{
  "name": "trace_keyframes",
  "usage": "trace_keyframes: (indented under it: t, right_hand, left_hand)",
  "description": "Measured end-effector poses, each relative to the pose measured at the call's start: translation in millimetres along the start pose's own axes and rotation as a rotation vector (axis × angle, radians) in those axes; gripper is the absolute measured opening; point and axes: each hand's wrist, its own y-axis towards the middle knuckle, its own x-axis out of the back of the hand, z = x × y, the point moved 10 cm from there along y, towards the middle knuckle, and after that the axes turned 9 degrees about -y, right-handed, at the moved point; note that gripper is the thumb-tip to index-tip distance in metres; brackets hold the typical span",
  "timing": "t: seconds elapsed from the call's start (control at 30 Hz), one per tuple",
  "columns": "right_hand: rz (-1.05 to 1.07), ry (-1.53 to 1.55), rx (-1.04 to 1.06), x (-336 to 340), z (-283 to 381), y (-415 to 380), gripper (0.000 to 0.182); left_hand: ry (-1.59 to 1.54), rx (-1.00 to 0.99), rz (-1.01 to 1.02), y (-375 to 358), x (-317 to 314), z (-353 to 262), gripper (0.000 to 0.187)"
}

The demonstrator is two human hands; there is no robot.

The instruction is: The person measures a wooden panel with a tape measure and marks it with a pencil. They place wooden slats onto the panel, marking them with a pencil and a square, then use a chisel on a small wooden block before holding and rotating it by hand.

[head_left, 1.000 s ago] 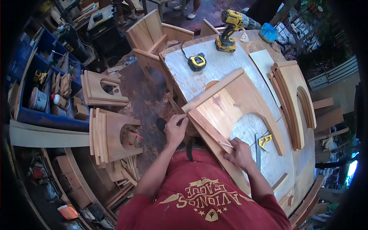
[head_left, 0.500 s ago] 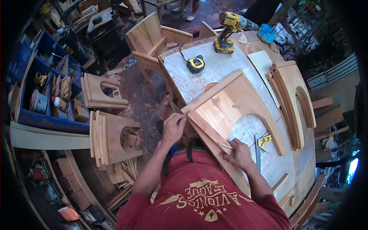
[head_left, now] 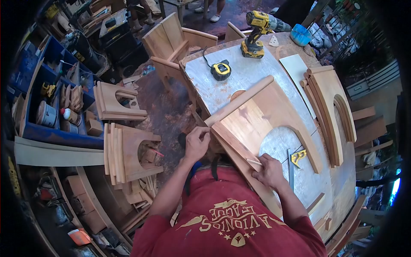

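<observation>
A wooden panel (head_left: 242, 122) with an arched cutout lies aslant on the worktable (head_left: 199, 77), a rounded rail (head_left: 239, 100) along its far-left edge. My left hand (head_left: 196, 144) is closed, its thumb and fingertips curled together at the panel's near-left corner by the rail's end. Around the end of the panel's near leg, my right hand (head_left: 270, 172) is gripping; its fingertips are partly hidden. Just beyond that hand, a combination square (head_left: 297, 158) with a yellow head lies within the arch.
A yellow cordless drill (head_left: 256, 36) and a tape measure (head_left: 221, 70) stand on the far part of the table. Stacked arched panels (head_left: 327, 107) lean at the right; more panels (head_left: 132, 152) are at the left. A wooden chair (head_left: 169, 43) stands beyond, before a blue shelf (head_left: 55, 132).
The whole view has shifted slightly, with things appearing a little farther right. Both hands keep their places at the panel.
</observation>
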Motion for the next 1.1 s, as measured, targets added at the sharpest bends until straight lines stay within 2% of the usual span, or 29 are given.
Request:
trace_keyframes:
  t: [0.13, 0.23, 0.33, 0.43, 0.53, 0.63, 0.67, 0.77, 0.97, 1.0, 1.1]
  right_hand:
    - [-0.006, 0.008, -0.004, 2.3, 0.6, -1.5, 0.055]
    - [-0.002, -0.006, 0.001, 1.3, 0.6, 0.1, 0.056]
    - [-0.006, -0.003, 0.003, -1.4, -1.7, -1.2, 0.056]
    - [-0.007, 0.005, 0.003, 1.4, -0.4, -0.3, 0.055]
    - [0.024, 0.000, -0.017, 0.1, -0.7, -0.8, 0.051]
    - [-0.005, 0.018, -0.010, -0.9, -3.0, -2.2, 0.050]
    - [-0.013, 0.012, -0.007, -2.8, -3.8, -2.0, 0.050]
    - [0.003, -0.010, -0.014, -1.1, -4.0, -3.5, 0.050]
    - [-0.012, -0.042, -0.020, 1.3, -3.6, -7.2, 0.053]
    - [-0.018, -0.049, -0.014, 1.2, -4.7, -8.0, 0.054]
    - [-0.206, 0.009, -0.005, 18.8, -3.1, -17.4, 0.053]
  left_hand:
    - [-0.145, 0.060, 0.001, -4.6, -4.7, 15.5, 0.025]
    - [-0.192, 0.240, 0.001, -10.0, -3.5, 12.8, 0.036]
    - [0.148, -0.175, -0.195, -11.8, 11.0, -52.4, 0.049]
    - [0.335, -0.409, 0.063, -5.6, -22.3, -105.2, 0.068]
    - [0.552, -0.465, 0.217, 6.8, -62.3, -135.4, 0.083]
    - [0.750, -0.458, 0.386, 18.0, -100.4, -114.5, 0.093]
    - [0.766, -0.349, 0.481, 23.9, -107.9, -98.2, 0.093]
    - [0.942, -0.194, 0.787, 31.2, -127.4, -98.9, 0.084]
    - [1.152, -0.436, 0.964, 24.6, -161.7, -106.4, 0.072]
    - [1.175, -0.422, 1.005, 25.4, -166.6, -104.6, 0.071]
    - [1.214, -0.416, 1.091, 24.2, -178.7, -102.7, 0.068]
